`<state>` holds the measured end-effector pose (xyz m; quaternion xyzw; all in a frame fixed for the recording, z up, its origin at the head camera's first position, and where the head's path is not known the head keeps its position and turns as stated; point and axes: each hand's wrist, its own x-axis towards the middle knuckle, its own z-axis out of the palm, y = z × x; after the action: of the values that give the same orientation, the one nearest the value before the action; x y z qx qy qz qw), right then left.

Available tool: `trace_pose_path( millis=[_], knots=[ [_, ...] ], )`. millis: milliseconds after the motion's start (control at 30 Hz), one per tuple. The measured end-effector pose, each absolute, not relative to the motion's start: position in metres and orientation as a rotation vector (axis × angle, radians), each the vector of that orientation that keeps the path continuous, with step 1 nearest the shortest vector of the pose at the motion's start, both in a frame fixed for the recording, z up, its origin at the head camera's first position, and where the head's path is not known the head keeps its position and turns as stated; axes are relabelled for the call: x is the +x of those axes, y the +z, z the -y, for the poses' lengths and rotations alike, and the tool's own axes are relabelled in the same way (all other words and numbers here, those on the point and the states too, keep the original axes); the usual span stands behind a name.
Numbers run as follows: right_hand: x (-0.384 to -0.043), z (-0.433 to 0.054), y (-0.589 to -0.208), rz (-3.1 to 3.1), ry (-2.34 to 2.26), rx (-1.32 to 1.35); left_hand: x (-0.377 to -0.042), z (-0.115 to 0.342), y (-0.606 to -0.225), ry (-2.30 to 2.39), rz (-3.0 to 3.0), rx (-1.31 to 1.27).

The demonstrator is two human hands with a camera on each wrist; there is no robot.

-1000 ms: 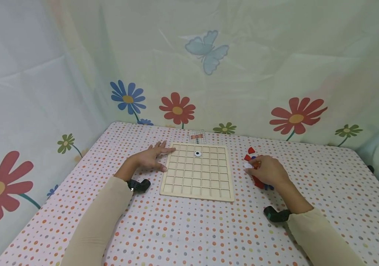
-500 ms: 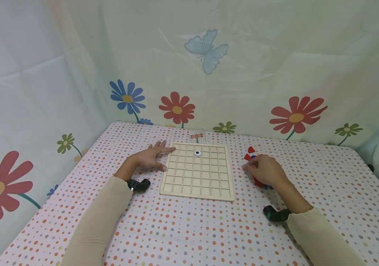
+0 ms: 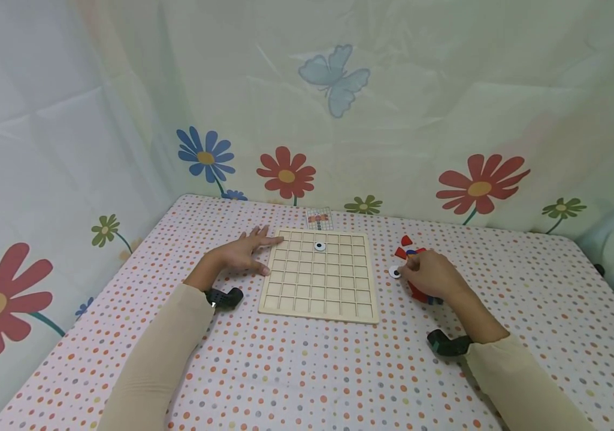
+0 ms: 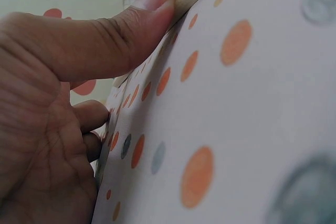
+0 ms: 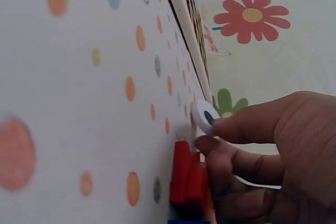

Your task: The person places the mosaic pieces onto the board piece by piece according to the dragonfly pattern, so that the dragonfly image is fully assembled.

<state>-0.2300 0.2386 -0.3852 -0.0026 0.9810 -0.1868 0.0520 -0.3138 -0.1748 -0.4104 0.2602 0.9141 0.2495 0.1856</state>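
Currently, the right hand (image 3: 433, 275) pinches a white eye disc (image 3: 395, 272) — just right of the grid board (image 3: 318, 280), near red and blue pieces (image 3: 419, 294). The left hand (image 3: 241, 254) grasps nothing: fingers spread, thumb touching the board's left edge. A second eye disc (image 3: 320, 246) lies on the board — printed card (image 3: 320, 219) just beyond.

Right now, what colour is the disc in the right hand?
The disc is white with a dark spot, clearest in the right wrist view.
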Motion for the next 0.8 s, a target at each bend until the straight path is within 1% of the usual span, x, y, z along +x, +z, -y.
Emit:
trace_pose_path(
  millis=[167, 433, 567, 800],
  knots=[
    [-0.2286, -0.2397, -0.3835, -2.961, -0.543, -0.044, -0.3138, 0.1754, -0.409, 0.713, -2.571, 0.735],
    [-0.2288, -0.2391, -0.3835, -2.98, -0.696, -0.214, -0.3144, 0.1748, -0.4091, 0.731, -2.558, 0.745],
    [-0.2288, -0.2411, -0.384, -2.948, -0.653, -0.285, -0.3136, 0.1747, -0.4081, 0.732, -2.559, 0.744],
    [-0.2286, -0.2405, -0.3862, -2.936, -0.582, -0.293, -0.3133, 0.1746, -0.409, 0.73, -2.562, 0.744]
  ],
)
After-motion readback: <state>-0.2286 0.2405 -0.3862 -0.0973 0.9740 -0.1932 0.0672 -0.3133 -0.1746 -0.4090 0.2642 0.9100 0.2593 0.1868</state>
